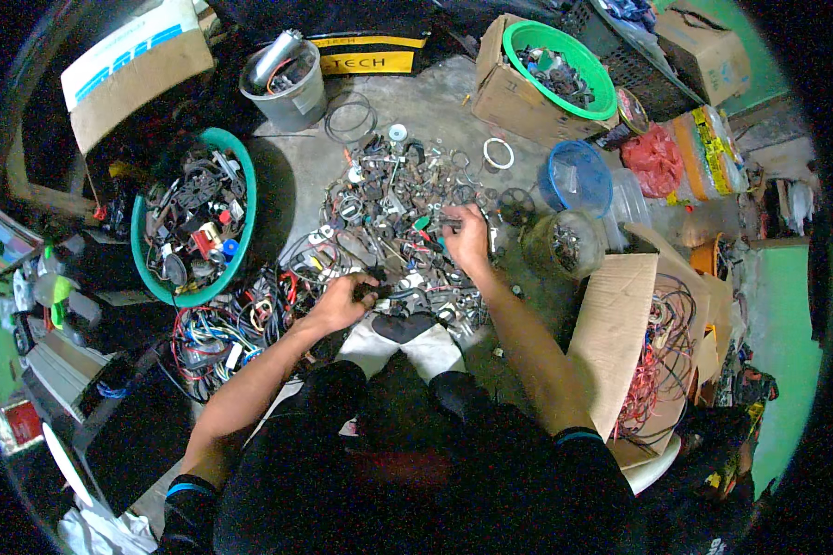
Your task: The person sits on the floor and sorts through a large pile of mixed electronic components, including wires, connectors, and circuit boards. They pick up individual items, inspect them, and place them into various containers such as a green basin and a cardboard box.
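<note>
A spread pile of small mixed metal and plastic parts (392,201) lies on the concrete floor before me. Over its near left side, my left hand (343,302) has its thumb and fingers curled beside a dark piece; whether it grips that piece cannot be made out. My right hand (468,239) is above the pile's right side, with a small dark grey part (451,224) between thumb and fingers. A small green piece (422,223) lies just left of that hand. Bundled coloured wires (215,333) sit left of my left forearm.
A teal basin (251,208) of mixed parts stands left, a grey bucket (288,104) behind it. At the back right, a green basin (607,90) rests on a cardboard box (489,94). Rightward are a blue container (576,170), a clear tub (590,260) and an open carton (614,326) of wires.
</note>
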A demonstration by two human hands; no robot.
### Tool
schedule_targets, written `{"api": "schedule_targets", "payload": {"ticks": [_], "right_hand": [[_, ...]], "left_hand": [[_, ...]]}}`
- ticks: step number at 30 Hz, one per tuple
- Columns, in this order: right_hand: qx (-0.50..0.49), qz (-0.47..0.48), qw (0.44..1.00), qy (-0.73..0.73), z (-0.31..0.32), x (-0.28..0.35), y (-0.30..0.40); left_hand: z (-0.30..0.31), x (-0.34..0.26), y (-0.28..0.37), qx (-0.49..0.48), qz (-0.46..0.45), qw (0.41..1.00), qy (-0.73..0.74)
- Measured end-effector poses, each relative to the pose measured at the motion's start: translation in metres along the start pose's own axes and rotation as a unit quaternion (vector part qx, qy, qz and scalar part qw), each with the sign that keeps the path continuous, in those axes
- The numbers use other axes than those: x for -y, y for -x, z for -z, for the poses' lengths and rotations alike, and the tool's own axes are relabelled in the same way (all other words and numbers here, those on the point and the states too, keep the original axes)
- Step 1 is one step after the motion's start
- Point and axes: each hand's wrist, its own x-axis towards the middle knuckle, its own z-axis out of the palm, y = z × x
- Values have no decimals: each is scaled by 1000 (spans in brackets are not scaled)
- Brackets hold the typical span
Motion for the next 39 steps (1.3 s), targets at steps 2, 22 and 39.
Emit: {"api": "schedule_targets", "payload": {"ticks": [2, 22, 39], "right_hand": [[-4, -144, 979, -144, -1, -19, 14], [-209, -194, 726, -626, 178, 40, -116], [100, -76, 989, 73, 11, -34, -62]], "left_hand": [[-2, 1, 0, 0, -6, 1000, 15], [-7, -6, -9, 8, -27, 1000, 3], [16, 4, 3, -10, -16, 999, 27]]}}
